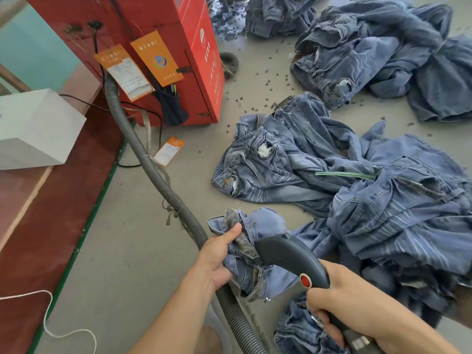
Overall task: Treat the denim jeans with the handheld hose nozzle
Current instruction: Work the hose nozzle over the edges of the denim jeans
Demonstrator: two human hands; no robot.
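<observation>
- The left hand (217, 256) has its fingers clamped on bunched denim jeans (251, 254), thumb on top, above the floor (127, 251).
- The right hand (342, 300) has its fingers curled round the handheld hose nozzle (293, 254), whose tip touches the jeans.
- A ribbed hose (153, 169) runs to the red machine (158, 47).

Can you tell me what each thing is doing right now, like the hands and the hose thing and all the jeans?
Left hand: gripping bunched jeans.
Right hand: gripping the nozzle handle.
Nozzle: tip against the held jeans.
Hose: trailing across the floor to the red machine.
Other jeans: crumpled in piles on the floor.
Orange tag: lying on the floor.
</observation>
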